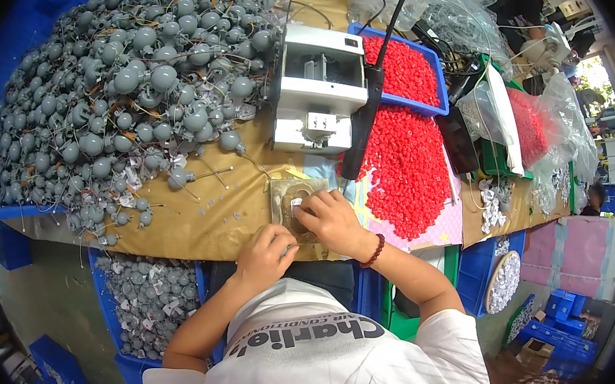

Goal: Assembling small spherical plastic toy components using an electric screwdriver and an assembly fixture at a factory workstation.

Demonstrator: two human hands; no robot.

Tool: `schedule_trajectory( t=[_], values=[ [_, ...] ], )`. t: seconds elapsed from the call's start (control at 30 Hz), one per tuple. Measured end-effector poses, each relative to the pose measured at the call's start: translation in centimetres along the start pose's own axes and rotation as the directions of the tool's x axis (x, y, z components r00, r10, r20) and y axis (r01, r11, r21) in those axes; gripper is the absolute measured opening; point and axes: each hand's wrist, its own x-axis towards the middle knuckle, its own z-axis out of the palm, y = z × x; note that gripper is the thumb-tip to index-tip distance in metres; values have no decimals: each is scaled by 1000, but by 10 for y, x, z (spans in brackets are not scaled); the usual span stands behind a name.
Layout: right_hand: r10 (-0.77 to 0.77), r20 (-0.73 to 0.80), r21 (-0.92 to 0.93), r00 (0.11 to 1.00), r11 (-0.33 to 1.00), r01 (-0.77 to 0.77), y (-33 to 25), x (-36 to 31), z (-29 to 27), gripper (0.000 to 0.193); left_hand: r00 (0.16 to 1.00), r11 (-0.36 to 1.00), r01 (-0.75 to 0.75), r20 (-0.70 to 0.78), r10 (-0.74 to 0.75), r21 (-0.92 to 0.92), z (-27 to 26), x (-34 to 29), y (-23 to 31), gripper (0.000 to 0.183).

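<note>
My left hand [265, 252] is at the front edge of the brown-covered table, its fingers curled together. A small grey-blue bit shows at its fingertips, too little to name. Beside it, my right hand [336, 224] bends its fingers down over a flat, brownish square plate [278, 193]. A small white tag [296, 203] shows at the right fingertips; what else those fingers hold is hidden. A dark red bead bracelet [375, 250] circles my right wrist.
Grey round balls with wires [126, 80] form a large heap on the left. A white machine [318, 91] stands behind my hands. Small red pieces [409, 171] lie spread to the right, below a blue tray [439, 79] of more. Below left is a bin of grey parts [155, 303].
</note>
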Motion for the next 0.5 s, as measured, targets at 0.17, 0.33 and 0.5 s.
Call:
schedule_trajectory(
  t=[0.17, 0.33, 0.5],
  values=[
    [3, 10, -12, 1000, 1000, -3, 0, -5, -3, 31, 999, 975, 17, -35, -9, 221, -2, 0, -7, 31],
    [137, -12, 200, 991, 971, -132, -2, -11, -1, 42, 1000, 896, 13, -2, -14, 444, 19, 15, 12, 58],
    [337, -86, 476, 938, 841, -258, 4, -17, 12, 35, 999, 844, -21, 45, -4, 536, 31, 14, 5, 62]
  ],
)
